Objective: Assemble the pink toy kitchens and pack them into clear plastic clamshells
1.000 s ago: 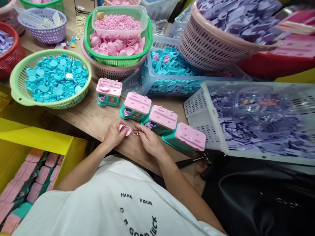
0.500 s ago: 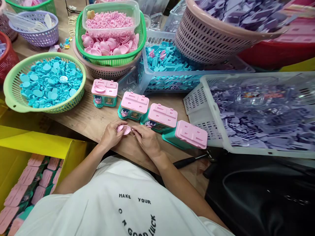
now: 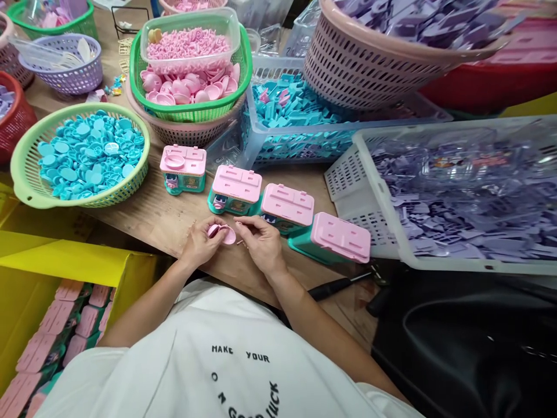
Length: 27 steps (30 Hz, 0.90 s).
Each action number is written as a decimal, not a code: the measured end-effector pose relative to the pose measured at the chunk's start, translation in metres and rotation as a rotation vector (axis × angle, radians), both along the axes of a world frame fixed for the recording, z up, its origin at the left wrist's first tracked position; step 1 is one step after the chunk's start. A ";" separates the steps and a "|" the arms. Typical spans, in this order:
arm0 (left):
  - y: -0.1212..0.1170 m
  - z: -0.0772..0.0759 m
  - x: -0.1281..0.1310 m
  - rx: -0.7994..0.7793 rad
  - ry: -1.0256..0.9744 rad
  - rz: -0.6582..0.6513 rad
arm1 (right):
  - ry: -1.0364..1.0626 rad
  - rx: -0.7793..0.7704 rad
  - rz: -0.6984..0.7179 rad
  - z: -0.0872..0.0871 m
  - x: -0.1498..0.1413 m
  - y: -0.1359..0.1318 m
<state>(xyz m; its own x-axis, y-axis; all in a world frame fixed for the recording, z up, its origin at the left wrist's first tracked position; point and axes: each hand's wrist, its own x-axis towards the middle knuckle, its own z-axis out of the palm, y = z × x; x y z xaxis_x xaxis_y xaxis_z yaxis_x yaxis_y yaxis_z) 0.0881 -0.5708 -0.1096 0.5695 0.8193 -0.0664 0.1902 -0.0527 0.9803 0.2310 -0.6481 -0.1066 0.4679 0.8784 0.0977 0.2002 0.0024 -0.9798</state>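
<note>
My left hand (image 3: 201, 242) is closed around small round pink plastic pieces (image 3: 223, 233) at the near edge of the wooden table (image 3: 165, 215). My right hand (image 3: 261, 241) sits right beside it, fingers pinched on a tiny pink part that touches those pieces. Just beyond my hands stand several toy blocks with pink tops and teal bodies: one apart on the left (image 3: 183, 168), then a row of three (image 3: 287, 206) running to the right.
A light green basket of teal discs (image 3: 82, 154) lies at the left. A green basket with pink parts (image 3: 191, 69) is behind. A clear crate of teal pieces (image 3: 296, 116) and a white crate of purple parts (image 3: 456, 197) fill the right. A yellow box (image 3: 56, 290) holds finished blocks.
My hands stayed at the table edge, working the pink pieces together; the right fingers closed in on the left hand. The view shifted slightly.
</note>
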 end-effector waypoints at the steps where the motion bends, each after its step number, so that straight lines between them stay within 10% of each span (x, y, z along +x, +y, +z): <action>1: 0.000 0.000 0.000 0.018 0.007 0.034 | 0.085 -0.022 -0.001 -0.001 0.000 0.000; 20: -0.008 0.002 0.014 0.000 0.019 0.121 | -0.201 -0.005 0.068 0.012 0.001 -0.011; 27: -0.006 0.006 0.009 0.288 -0.024 -0.082 | -0.440 0.024 0.129 0.013 0.010 -0.014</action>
